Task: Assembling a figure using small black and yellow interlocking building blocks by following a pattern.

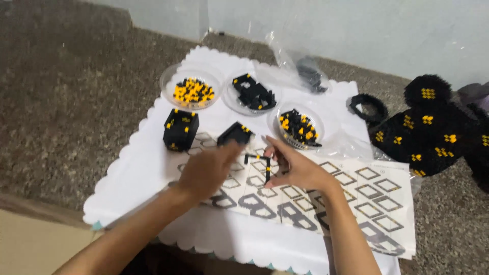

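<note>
My left hand hovers over the printed instruction sheet, its fingers blurred and reaching toward a small black-and-yellow brick frame. My right hand pinches that thin L-shaped frame from the right side. Just behind the left hand stands a small open black brick box. A taller black block with yellow studs stands further left on the white cloth.
Three clear dishes hold small bricks: yellow and black, mostly black, mixed. A clear bag with black parts lies behind. A large black brick figure with yellow spots rests on the right of the speckled counter.
</note>
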